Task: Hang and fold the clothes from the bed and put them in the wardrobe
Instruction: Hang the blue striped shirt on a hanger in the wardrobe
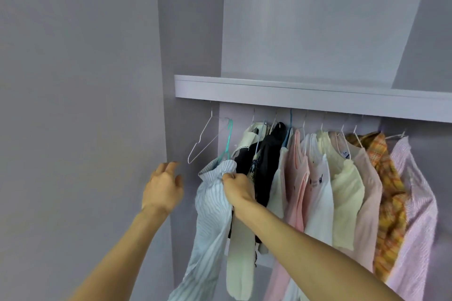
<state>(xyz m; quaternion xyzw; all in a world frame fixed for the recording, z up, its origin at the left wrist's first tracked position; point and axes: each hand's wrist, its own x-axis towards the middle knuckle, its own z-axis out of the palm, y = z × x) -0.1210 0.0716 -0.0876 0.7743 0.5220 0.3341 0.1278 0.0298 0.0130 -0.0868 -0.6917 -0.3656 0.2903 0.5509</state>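
Striped pale-blue garment (210, 208) is hanging on a teal hanger (226, 146) inside the wardrobe (293, 93), right hand (236, 187) fingers pinching its gathered waistband; left hand (162, 188) is hovering beside it, fingers relaxed.

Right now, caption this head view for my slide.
Right hand grips a striped garment on a teal hanger beside hung clothes; left hand hovers open.

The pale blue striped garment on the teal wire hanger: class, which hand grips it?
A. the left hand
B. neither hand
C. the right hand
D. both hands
C: the right hand pinches the gathered edge of the pale blue striped garment, while the left hand hovers open beside it, holding nothing.
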